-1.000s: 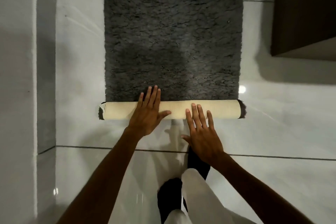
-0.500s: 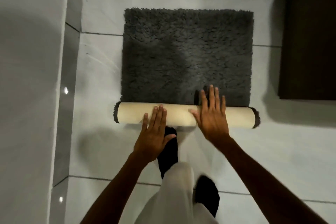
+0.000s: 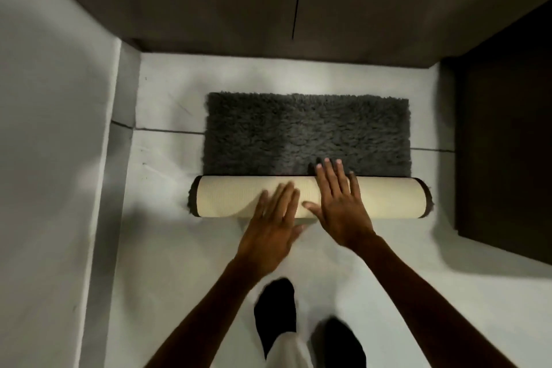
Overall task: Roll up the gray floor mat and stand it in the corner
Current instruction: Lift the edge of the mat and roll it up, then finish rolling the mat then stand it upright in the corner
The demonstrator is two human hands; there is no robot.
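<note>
The gray floor mat [image 3: 307,131] lies on the white tile floor [image 3: 167,248], partly rolled: its cream-backed roll [image 3: 236,196] runs crosswise under both hands, long axis left to right, the flat shaggy part stretching away beyond the fingertips. The right hand [image 3: 340,203] lies flat and unclenched across the roll, fingers reaching the pile. The left hand [image 3: 270,224], blurred, is spread open on the roll's near side, gripping nothing

A pale tiled floor [image 3: 167,263] with dark grout lines is carrying everything. The gray floor mat [image 3: 304,134] is lying on it, its near part wound into a cream-backed roll [image 3: 239,196] that is resting across the tiles. Two feet in black socks [image 3: 276,305] are standing on the floor nearer the camera, apart from the roll.
</note>
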